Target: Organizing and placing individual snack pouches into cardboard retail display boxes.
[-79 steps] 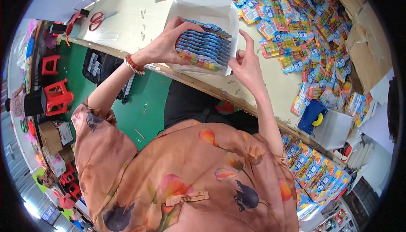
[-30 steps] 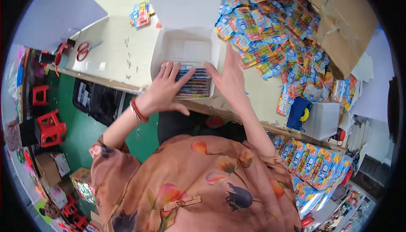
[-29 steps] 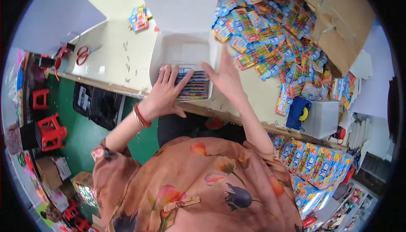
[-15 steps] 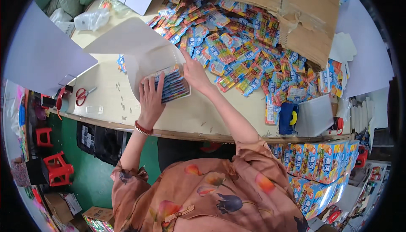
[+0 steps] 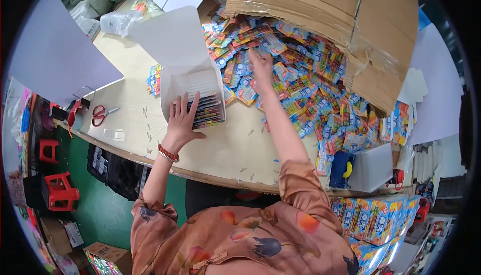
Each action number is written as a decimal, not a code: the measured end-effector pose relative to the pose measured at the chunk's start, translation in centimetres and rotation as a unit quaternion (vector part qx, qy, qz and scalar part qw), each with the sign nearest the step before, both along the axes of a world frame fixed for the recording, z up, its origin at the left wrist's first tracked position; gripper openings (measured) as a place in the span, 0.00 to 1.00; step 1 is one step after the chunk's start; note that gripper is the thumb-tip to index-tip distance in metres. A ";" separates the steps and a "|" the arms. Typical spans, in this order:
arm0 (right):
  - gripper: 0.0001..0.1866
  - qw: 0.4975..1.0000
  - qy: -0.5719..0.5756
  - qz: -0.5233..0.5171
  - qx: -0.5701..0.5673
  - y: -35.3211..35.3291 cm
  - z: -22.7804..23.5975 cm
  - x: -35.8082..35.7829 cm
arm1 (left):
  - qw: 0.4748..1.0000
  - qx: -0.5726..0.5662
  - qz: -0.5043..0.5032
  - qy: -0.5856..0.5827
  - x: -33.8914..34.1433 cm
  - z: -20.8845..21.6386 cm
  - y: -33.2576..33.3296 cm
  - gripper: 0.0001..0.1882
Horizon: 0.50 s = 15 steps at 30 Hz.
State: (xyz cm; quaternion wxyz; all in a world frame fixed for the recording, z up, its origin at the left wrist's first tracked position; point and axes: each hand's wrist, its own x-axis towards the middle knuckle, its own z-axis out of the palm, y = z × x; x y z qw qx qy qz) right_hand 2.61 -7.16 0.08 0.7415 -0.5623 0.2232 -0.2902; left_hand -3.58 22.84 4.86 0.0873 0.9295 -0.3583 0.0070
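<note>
A white open-topped box (image 5: 168, 82) with its lid flap (image 5: 173, 37) raised stands on the table, holding a row of stacked colourful flat packets (image 5: 209, 109). My left hand (image 5: 183, 117) rests on the box's left side and the near packets, fingers spread and thumb out. Away from the box, my right hand (image 5: 261, 69) reaches over a heap of loose blue, yellow and red packets (image 5: 300, 87). Its fingers are bent and slightly smeared, and whether a packet is between them does not show.
A large cardboard carton (image 5: 320, 4) lies tipped behind the heap. Red-handled scissors (image 5: 102, 115) and a red tape dispenser (image 5: 76, 112) lie at the left. A blue tape dispenser (image 5: 341, 167) and a translucent bin (image 5: 371, 169) stand at the right. Filled printed boxes (image 5: 368, 220) are stacked below the table edge.
My right hand has left the box's right side and moved up and right to the heap. My left hand has stayed at the box. The whole view has shifted slightly.
</note>
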 end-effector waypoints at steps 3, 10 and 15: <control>0.40 0.995 0.049 -0.067 0.062 -2.7 -0.8 6.0 | 1.000 0.000 -0.009 0.022 -0.7 1.3 -0.3 0.73; 0.73 0.951 0.253 -0.172 0.048 0.5 5.2 11.6 | 0.987 -0.140 -0.022 0.071 -4.1 3.9 -0.5 0.57; 0.63 0.940 0.203 -0.273 -0.009 0.2 3.8 13.2 | 0.971 -0.219 -0.038 0.083 -6.0 3.2 -0.5 0.51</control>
